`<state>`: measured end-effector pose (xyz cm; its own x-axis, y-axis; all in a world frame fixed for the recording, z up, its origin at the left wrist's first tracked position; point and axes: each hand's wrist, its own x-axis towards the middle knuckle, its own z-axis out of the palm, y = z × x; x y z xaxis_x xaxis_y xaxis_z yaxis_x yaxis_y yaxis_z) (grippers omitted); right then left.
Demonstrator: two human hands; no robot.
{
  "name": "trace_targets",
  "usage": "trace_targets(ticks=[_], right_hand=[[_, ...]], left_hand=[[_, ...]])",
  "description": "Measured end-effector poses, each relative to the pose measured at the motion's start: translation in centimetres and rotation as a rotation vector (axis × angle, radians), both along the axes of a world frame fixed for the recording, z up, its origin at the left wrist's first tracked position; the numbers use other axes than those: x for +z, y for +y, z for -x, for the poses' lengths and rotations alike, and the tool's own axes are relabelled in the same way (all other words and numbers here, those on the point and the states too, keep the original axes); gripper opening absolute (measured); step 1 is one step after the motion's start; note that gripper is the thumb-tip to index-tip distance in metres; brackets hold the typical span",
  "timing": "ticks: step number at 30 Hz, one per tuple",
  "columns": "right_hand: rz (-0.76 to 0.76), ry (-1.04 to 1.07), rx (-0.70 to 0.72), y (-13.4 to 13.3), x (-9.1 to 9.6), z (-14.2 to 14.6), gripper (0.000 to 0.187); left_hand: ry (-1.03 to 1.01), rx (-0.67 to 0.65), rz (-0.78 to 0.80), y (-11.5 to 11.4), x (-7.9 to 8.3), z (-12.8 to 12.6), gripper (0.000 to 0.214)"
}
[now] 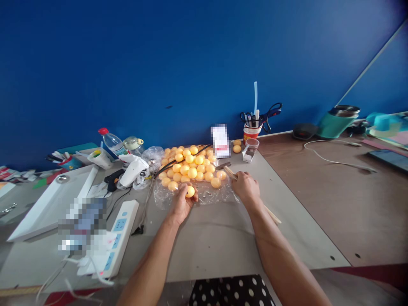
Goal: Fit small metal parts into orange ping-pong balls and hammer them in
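Evidently, the person's left hand (181,206) had its grip closed on one glossy yellow-orange ball (190,191), thumb along one side and fingers wrapped round the other. That ball was at the near edge of a heap of matching yellow-orange balls (192,172), which lay on clear, crinkled plastic film (162,198) spread over the grey table (219,250). The right hand (246,187) was bent over a bundle of thin, pale wooden sticks (273,213), whose ends showed on both sides of it; whether that grip pressed them firmly or merely rested there could not be made out.

The ball looked light, smooth and probably hollow, with a thin, fairly stiff shell that might have dented under a hard pinch. Being round and slick, it would likely have rolled if let go, so a gentle hold at its widest part, thumb opposite fingers, seemed best. The sticks looked light, stiff and rather easy to snap; the middle of the bundle seemed the safest place to take hold. A thin black cable (168,165) lay across the heap.
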<state>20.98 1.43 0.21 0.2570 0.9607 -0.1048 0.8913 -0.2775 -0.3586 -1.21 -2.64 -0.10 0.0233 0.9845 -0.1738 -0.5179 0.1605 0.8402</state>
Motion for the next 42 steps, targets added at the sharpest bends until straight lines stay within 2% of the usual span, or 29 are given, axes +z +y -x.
trace_targets(ticks=[7,13,24,27,30,32,35,39,42], right_hand=[[0.035,-0.029,0.003,0.0,0.1,0.3,0.029],[-0.006,-0.082,-0.013,0.1,-0.4,0.2,0.029],[-0.001,-0.038,-0.007,0.0,-0.4,0.0,0.029],[-0.083,0.016,-0.061,0.0,-0.2,0.0,0.032],[-0.287,0.094,-0.105,0.0,0.1,0.1,0.036],[-0.42,0.158,-0.036,0.0,0.2,0.3,0.036],[-0.534,0.239,0.136,-0.4,0.2,1.1,0.035],[-0.606,0.327,0.346,-1.5,0.2,2.9,0.034],[-0.58,0.358,0.448,-2.5,0.4,4.4,0.034]], left_hand=[[-0.028,-0.018,-0.006,0.0,-0.2,0.2,0.039],[0.012,-0.055,0.001,0.0,-0.4,0.3,0.04],[0.025,-0.063,-0.014,0.0,-0.4,0.4,0.038],[0.019,-0.058,-0.001,0.0,-0.3,0.4,0.038],[0.016,-0.059,0.005,0.0,-0.4,0.5,0.038],[0.02,-0.065,-0.002,0.0,-0.5,0.5,0.036],[0.016,-0.06,0.001,0.1,-0.6,0.5,0.036],[0.0,-0.05,0.018,0.1,-0.5,0.5,0.038],[-0.009,-0.037,-0.001,0.1,-0.2,0.5,0.034]])
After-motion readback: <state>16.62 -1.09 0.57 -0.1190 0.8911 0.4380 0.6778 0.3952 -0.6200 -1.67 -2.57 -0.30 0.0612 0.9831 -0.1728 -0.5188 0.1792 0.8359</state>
